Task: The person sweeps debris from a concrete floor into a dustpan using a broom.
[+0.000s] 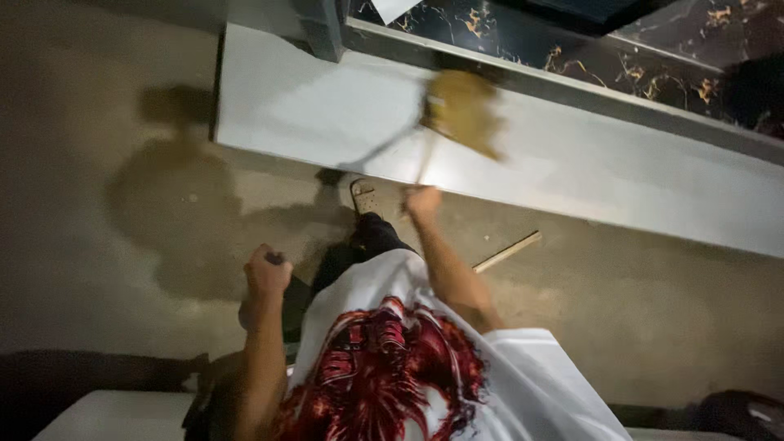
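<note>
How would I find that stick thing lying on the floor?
Find the long white slab crossing the concrete floor. Just below its edge, right of the person's right hand, lies a short pale wooden stick. It is the only loose, straight strip lying there.

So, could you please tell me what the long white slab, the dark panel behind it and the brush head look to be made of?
White slab: probably polished tile or stone, smooth with soft sheen. Dark panel: marble-look, glossy black with gold veining. Brush head: seemingly straw-coloured bristles, though motion-blurred.
</note>
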